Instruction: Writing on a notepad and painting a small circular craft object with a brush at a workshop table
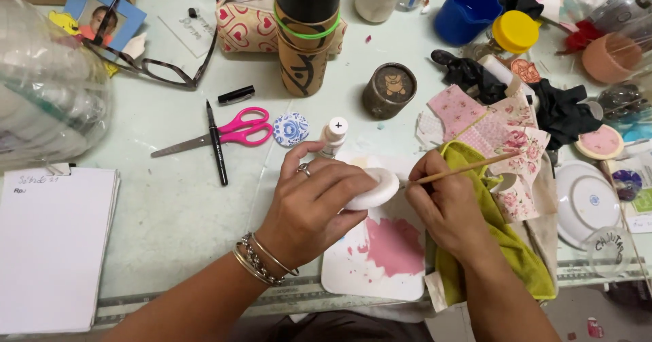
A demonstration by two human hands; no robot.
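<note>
While the left hand (316,203) grips the white disc (373,187) above the white palette (353,274) at the bench's near edge, the right hand (445,209) pinches a thin brush (468,169) against the disc's rim. Risks, as I judge: the pink paint patch (395,245) lies right under both wrists, so smearing is likely; a small white bottle (333,135) stands just behind the fingers and could tip. Open room lies left, between the scissors (224,133) and the notepad (54,247); the right side is crowded with floral paper scraps (506,138).
</note>
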